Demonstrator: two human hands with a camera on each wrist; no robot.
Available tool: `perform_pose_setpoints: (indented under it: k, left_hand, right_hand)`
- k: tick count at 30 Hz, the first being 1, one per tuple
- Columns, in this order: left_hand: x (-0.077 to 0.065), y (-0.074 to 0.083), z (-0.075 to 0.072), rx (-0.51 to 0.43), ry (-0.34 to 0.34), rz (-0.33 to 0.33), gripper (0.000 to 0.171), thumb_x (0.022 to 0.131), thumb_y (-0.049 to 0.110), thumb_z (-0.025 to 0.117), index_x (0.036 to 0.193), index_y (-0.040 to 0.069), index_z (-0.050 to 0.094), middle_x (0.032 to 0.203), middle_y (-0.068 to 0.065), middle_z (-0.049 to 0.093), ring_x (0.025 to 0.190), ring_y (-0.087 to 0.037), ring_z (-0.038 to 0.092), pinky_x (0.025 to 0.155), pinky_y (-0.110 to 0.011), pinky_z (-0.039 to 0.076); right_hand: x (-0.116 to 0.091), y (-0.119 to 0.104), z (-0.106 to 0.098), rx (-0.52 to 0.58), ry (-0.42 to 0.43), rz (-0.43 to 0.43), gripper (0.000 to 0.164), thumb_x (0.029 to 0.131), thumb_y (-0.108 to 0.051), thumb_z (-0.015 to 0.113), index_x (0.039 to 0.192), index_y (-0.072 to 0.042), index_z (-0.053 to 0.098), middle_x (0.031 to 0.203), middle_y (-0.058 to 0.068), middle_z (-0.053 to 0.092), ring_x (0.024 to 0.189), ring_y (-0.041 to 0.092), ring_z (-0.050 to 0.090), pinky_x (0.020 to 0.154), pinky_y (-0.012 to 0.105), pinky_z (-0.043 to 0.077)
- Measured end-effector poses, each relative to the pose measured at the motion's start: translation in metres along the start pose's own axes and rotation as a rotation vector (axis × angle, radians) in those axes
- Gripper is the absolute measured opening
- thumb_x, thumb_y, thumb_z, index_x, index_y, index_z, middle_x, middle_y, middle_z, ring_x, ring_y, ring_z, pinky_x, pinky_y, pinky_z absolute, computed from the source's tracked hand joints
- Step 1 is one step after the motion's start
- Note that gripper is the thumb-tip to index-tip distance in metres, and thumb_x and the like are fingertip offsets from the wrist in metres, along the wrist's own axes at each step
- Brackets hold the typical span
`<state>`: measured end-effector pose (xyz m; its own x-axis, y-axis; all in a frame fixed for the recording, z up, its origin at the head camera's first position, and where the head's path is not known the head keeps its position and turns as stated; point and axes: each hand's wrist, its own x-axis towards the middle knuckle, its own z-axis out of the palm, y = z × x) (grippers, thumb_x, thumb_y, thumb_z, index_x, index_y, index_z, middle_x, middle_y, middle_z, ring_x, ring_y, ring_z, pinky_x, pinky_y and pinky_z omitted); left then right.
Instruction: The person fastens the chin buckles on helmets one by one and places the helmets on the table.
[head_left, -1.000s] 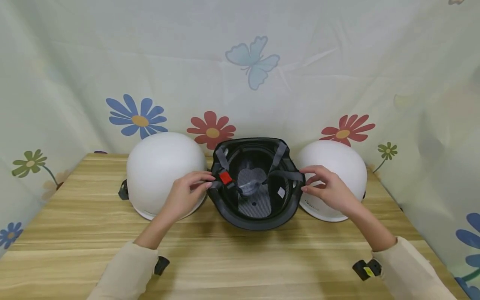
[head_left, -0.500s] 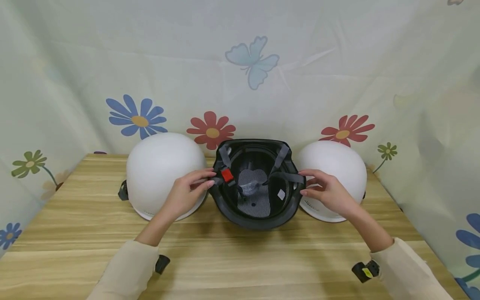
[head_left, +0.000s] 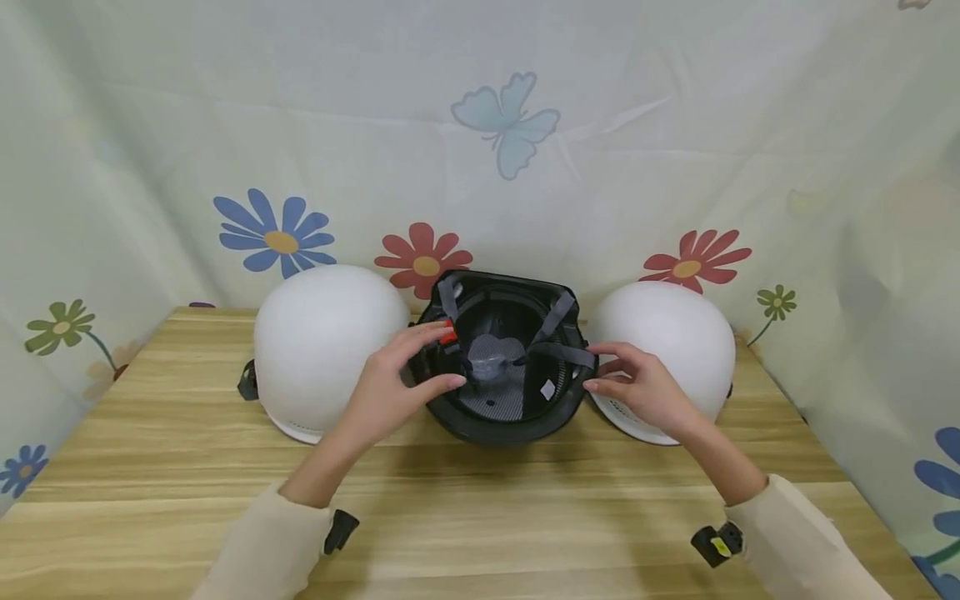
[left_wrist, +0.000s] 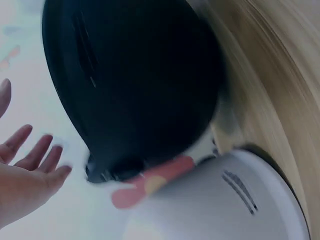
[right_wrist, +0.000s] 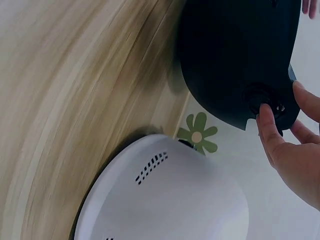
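A black helmet [head_left: 495,430] lies upside down in the middle, its padded inside and grey straps facing up in the head view. My right hand [head_left: 648,393] pinches its right rim; in the right wrist view, the fingers [right_wrist: 267,125] press beside a round fitting on the dark shell [right_wrist: 235,55]. Over the left rim, my left hand [head_left: 384,392] has thumb and fingers spread apart. Its fingertips overlap the red buckle [head_left: 447,333]. The left wrist view shows that hand [left_wrist: 32,172] clear of the shell [left_wrist: 140,85], fingers extended.
White helmets stand on either side, one at left [head_left: 330,342] and one at right [head_left: 686,337], domes up. They rest on a wood-grain table [head_left: 525,533]. Close behind hangs a pale curtain [head_left: 637,200] printed with flowers and a butterfly.
My left hand has let go of the left rim and moved right, over the helmet. The helmet has shifted slightly left and tilted, with my right hand following on its rim.
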<state>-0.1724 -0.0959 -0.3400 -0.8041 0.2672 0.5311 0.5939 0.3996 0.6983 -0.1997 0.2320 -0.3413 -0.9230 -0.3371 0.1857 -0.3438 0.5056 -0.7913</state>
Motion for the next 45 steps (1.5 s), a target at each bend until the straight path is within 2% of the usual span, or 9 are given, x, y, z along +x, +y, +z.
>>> perform_pose_setpoints:
  k: [9, 15, 22, 26, 31, 37, 45]
  left_hand:
    - [-0.004, 0.023, 0.031, -0.025, -0.204, 0.052, 0.064, 0.073, 0.027, 0.077, 0.128, 0.008, 0.051, 0.124, -0.005, 0.055, 0.112, -0.020, 0.051, 0.090, -0.037, 0.044]
    - [-0.005, 0.025, 0.050, 0.036, -0.327, 0.032, 0.058, 0.074, 0.029, 0.076, 0.124, 0.008, 0.055, 0.123, -0.003, 0.056, 0.111, -0.018, 0.052, 0.091, -0.035, 0.043]
    - [-0.008, 0.021, 0.061, 0.097, -0.402, 0.006, 0.061, 0.070, 0.022, 0.079, 0.125, 0.011, 0.054, 0.120, -0.003, 0.057, 0.111, -0.017, 0.052, 0.093, -0.036, 0.040]
    - [-0.010, 0.018, 0.063, 0.115, -0.421, 0.011, 0.059, 0.069, 0.020, 0.080, 0.122, 0.011, 0.056, 0.112, -0.003, 0.061, 0.105, -0.017, 0.054, 0.090, -0.036, 0.042]
    - [-0.012, 0.016, 0.064, 0.122, -0.412, 0.042, 0.049, 0.073, 0.016, 0.078, 0.118, 0.009, 0.059, 0.103, -0.001, 0.064, 0.096, -0.017, 0.058, 0.085, -0.033, 0.044]
    - [-0.014, 0.014, 0.062, 0.144, -0.393, 0.098, 0.039, 0.076, 0.012, 0.075, 0.113, 0.009, 0.061, 0.104, -0.001, 0.064, 0.096, -0.016, 0.058, 0.086, -0.033, 0.044]
    - [-0.014, 0.016, 0.057, 0.142, -0.340, 0.151, 0.035, 0.078, 0.006, 0.072, 0.111, 0.002, 0.060, 0.104, -0.006, 0.063, 0.098, -0.018, 0.057, 0.086, -0.034, 0.044]
  right_hand:
    - [0.005, -0.006, 0.007, 0.018, -0.005, 0.010, 0.045, 0.082, -0.009, 0.068, 0.122, -0.001, 0.052, 0.106, 0.015, 0.057, 0.090, 0.025, 0.060, 0.071, 0.024, 0.049]
    - [0.005, -0.005, 0.008, 0.017, 0.004, 0.007, 0.044, 0.081, -0.009, 0.069, 0.122, -0.001, 0.052, 0.104, 0.016, 0.058, 0.088, 0.024, 0.062, 0.071, 0.024, 0.049]
    - [0.003, -0.004, 0.010, 0.032, 0.011, 0.007, 0.043, 0.081, -0.005, 0.068, 0.122, 0.000, 0.052, 0.106, 0.017, 0.057, 0.089, 0.025, 0.062, 0.070, 0.023, 0.049]
    - [0.002, -0.003, 0.010, 0.032, 0.009, 0.008, 0.043, 0.082, -0.005, 0.067, 0.122, 0.000, 0.052, 0.105, 0.017, 0.057, 0.089, 0.024, 0.062, 0.068, 0.023, 0.048]
    - [0.001, -0.003, 0.010, 0.021, 0.003, 0.000, 0.042, 0.083, -0.007, 0.066, 0.122, -0.001, 0.052, 0.106, 0.016, 0.057, 0.090, 0.025, 0.062, 0.068, 0.023, 0.048]
    - [0.000, -0.003, 0.010, -0.003, 0.000, -0.010, 0.043, 0.084, -0.007, 0.065, 0.124, -0.001, 0.051, 0.106, 0.017, 0.058, 0.093, 0.027, 0.061, 0.069, 0.023, 0.048]
    - [0.001, -0.002, 0.007, -0.008, -0.004, -0.044, 0.045, 0.084, -0.005, 0.065, 0.126, -0.002, 0.050, 0.112, 0.015, 0.056, 0.096, 0.027, 0.058, 0.075, 0.024, 0.049]
